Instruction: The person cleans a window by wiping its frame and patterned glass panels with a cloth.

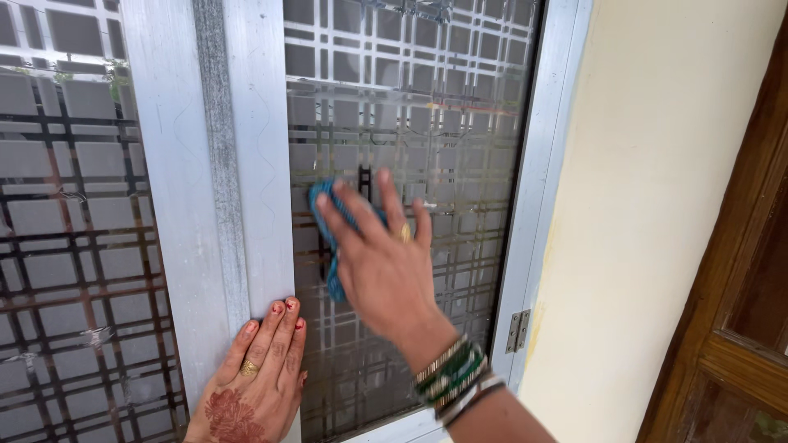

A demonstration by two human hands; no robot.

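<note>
My right hand (382, 261) presses a blue cloth (326, 223) flat against the patterned glass pane (427, 107) of a window. The cloth shows at the hand's left side, mostly hidden under my fingers and palm. Bangles circle that wrist. My left hand (258, 373) rests flat, fingers together, on the grey metal window frame (213, 164) low down, holding nothing.
A second glass pane (74, 246) with a grid of bars behind it lies to the left. A small hinge (517, 331) sits on the frame's right edge. A cream wall (657, 205) stands at the right, then a brown wooden door (739, 328).
</note>
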